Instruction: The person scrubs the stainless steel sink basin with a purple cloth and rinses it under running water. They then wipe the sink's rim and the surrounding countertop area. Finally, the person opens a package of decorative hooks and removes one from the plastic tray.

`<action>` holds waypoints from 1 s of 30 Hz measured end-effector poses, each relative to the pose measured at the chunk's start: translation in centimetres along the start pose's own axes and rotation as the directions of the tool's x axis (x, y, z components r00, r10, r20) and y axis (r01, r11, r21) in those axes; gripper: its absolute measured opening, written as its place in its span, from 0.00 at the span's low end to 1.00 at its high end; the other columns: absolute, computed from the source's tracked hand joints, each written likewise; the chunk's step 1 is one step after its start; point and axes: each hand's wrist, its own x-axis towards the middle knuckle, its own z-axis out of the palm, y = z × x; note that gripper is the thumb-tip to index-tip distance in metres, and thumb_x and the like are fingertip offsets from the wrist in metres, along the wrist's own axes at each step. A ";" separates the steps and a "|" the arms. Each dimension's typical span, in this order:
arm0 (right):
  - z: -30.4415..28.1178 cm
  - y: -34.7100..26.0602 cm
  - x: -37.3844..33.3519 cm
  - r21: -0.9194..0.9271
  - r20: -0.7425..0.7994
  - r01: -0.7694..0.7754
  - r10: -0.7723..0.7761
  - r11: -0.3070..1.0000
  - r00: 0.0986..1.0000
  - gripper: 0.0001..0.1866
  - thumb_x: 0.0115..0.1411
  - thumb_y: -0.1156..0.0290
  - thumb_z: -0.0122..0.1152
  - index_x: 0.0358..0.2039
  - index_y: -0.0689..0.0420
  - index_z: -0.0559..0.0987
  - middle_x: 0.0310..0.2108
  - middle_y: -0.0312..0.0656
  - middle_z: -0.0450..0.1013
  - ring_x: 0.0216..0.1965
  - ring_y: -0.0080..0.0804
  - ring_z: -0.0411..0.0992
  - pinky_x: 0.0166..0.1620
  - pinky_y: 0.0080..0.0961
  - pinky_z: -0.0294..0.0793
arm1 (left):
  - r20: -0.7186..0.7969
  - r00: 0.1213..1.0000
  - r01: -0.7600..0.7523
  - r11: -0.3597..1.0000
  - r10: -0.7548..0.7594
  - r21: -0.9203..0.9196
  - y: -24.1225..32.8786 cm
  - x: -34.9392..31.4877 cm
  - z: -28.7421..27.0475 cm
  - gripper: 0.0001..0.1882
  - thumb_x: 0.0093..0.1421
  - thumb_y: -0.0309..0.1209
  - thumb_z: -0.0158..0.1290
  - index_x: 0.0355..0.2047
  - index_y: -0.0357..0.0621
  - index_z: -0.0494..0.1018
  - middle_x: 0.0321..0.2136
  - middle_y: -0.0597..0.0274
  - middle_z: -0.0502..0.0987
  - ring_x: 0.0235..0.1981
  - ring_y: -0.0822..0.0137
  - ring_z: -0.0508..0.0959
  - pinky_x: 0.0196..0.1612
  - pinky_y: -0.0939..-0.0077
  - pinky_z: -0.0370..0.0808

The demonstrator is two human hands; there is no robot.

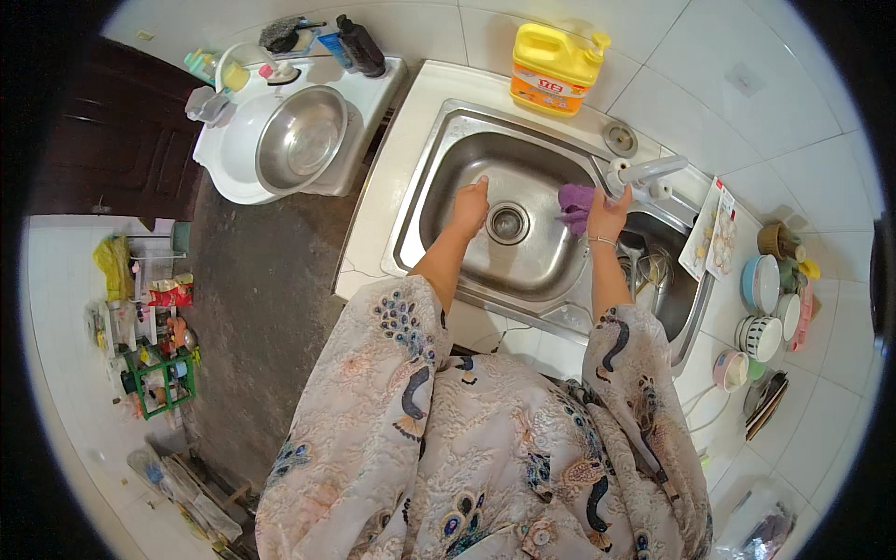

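Note:
My right hand (609, 217) grips a purple cloth (576, 205), which hangs on its left side over the right part of the large sink basin (446, 187). The wrist passes near the divider between the two basins, just below the white tap (649, 171). Over the left half of the large basin is my left hand (471, 207), its fingers curled in and its thumb up, with nothing visible in it. The round drain (508, 223) lies between my hands. In the small right basin sit a few metal and clear items (653, 269), hard to make out.
A yellow jug (557, 70) and a round metal strainer (620, 139) stand behind the sink. Stacked bowls (761, 285) and a booklet (709, 229) lie to the right. A steel bowl (301, 140) rests on the white washbasin (233, 149) at left.

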 end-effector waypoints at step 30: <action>4.5 -1.5 -4.7 0.075 0.395 -0.311 0.258 0.948 0.882 0.20 0.46 0.62 0.66 0.37 0.61 0.77 0.33 0.45 0.75 0.35 0.32 0.73 0.40 0.25 0.70 | 0.064 0.866 -0.465 0.751 0.497 0.469 5.5 1.0 -7.5 0.15 0.45 0.21 0.49 0.36 0.34 0.73 0.26 0.53 0.76 0.24 0.63 0.76 0.28 0.74 0.72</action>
